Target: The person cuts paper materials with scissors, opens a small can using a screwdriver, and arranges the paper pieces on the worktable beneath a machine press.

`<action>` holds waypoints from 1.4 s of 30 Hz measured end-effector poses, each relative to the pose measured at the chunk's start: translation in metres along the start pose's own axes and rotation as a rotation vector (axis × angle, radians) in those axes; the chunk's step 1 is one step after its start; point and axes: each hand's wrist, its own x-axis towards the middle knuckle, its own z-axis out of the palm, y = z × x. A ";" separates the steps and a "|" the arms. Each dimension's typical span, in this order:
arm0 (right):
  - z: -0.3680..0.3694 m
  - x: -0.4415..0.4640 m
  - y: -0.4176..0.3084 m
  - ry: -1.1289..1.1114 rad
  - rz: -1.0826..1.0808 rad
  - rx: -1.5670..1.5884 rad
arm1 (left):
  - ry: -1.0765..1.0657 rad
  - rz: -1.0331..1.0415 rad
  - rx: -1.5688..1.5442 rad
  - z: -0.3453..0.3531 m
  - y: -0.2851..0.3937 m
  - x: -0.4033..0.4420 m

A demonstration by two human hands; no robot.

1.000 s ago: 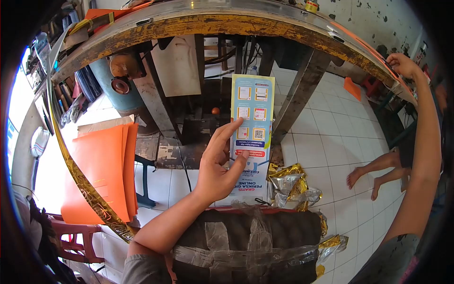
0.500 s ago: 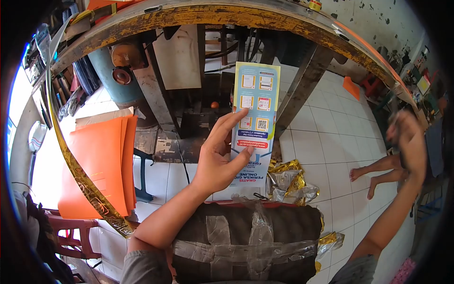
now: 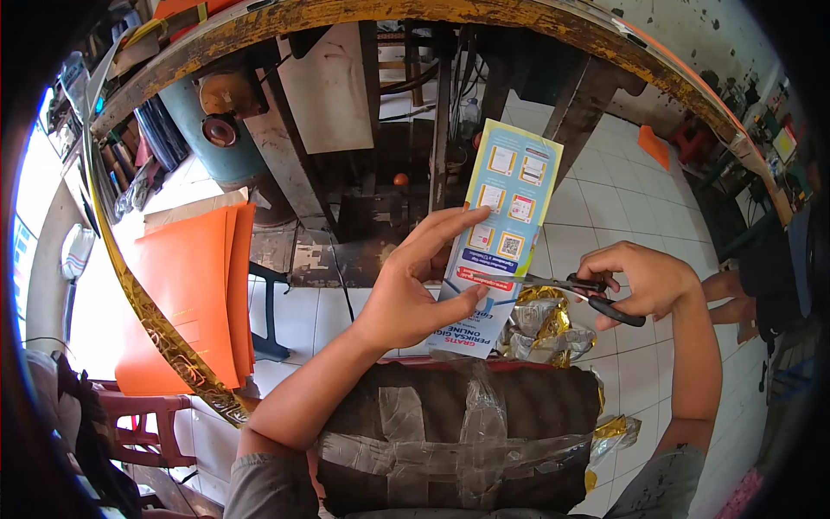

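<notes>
My left hand (image 3: pixel 424 281) is closed on a tall printed leaflet (image 3: pixel 517 182), with thumb and fingers on its front face. The leaflet is light blue and yellow-green, with small pictures and a QR code, and leans to the right. In my right hand (image 3: pixel 644 281) is a pair of scissors (image 3: pixel 596 298) with black handles. Its blades point left and lie at the leaflet's lower part, level with the red label; whether they are on either side of the paper I cannot tell. Below both hands is a dark padded bundle (image 3: pixel 519 406) wrapped with clear tape.
Orange sheets (image 3: pixel 186 303) stand at the left beside a long gold ribbon (image 3: pixel 143 320). Crumpled gold foil (image 3: pixel 545 324) lies on the tiled floor behind the bundle. A worn wooden table edge (image 3: pixel 372 30) spans the top. Another person's legs (image 3: pixel 731 303) show at the right.
My right hand has come in from the far right, bringing the scissors to the leaflet. The leaflet has shifted right and tilted in my left hand.
</notes>
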 end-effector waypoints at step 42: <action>0.010 0.011 -0.010 0.036 0.146 0.304 | 0.034 -0.032 -0.004 0.003 0.004 -0.001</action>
